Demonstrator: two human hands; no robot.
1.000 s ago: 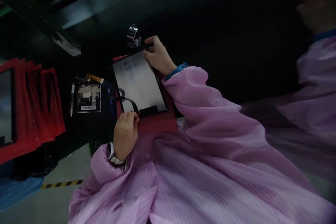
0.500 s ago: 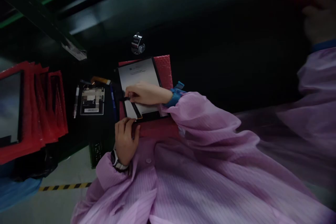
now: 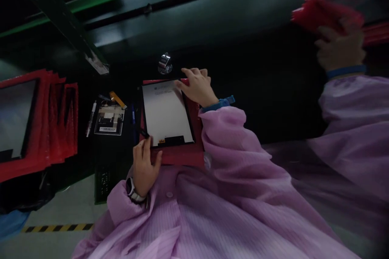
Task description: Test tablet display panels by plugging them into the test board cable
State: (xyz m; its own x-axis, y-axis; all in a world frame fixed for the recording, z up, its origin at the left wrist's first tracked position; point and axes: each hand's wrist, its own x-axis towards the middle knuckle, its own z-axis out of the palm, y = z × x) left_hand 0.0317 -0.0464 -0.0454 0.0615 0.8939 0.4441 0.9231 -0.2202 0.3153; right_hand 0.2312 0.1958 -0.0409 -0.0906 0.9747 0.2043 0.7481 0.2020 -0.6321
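Observation:
A flat display panel (image 3: 165,115) with a whitish face and black edges lies on a red bubble-wrap bag (image 3: 182,157). A black strip with a small orange tab (image 3: 161,141) runs along its lower edge. My left hand (image 3: 145,170) rests at the panel's lower left corner, fingers stretched and thumb apart. By its fingertips lies a small dark piece (image 3: 144,132) that I cannot make out. My right hand (image 3: 199,88) is open over the upper right corner, fingers spread, its thumb at the panel's face; whether it grips the edge is unclear.
Left of the panel are a blue pen (image 3: 133,114), a circuit-bearing part (image 3: 109,119) and a white pen (image 3: 91,119). A metal tally counter (image 3: 165,64) stands behind. Red bags with a panel (image 3: 54,125) are stacked far left. A co-worker's hand (image 3: 342,50) holds red wrap.
My right hand has left the panel's lower left, where its fingers were pinched, for the upper right corner and opened. The black strip now lies along the lower edge. The co-worker's hand moved left.

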